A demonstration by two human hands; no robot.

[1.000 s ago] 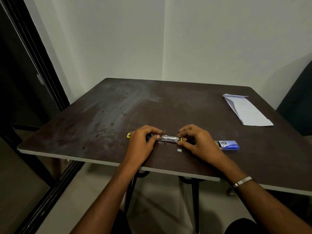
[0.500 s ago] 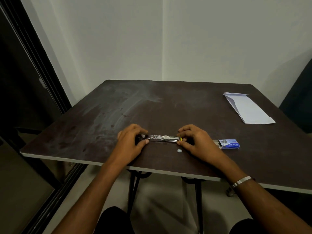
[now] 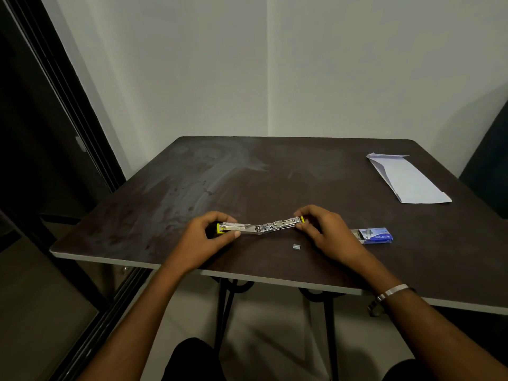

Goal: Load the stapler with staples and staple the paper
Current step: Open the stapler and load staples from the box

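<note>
Near the front edge of the table (image 3: pixel 275 171), the stapler (image 3: pixel 261 227) is swung open almost flat; the left hand (image 3: pixel 203 237) pinches one end, the right hand (image 3: pixel 324 232) the other. A loose clip of staples (image 3: pixel 296 246) lies beside the half-open staple box (image 3: pixel 375 235), contents unclear. The paper (image 3: pixel 406 180) lies far right.

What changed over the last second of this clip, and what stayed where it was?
The stapler has been swung open nearly flat: the left hand drew its yellow-tipped end leftward, while the right hand kept pinching the other end. The loose staple strip, the blue staple box and the folded paper stayed put on the table.
</note>
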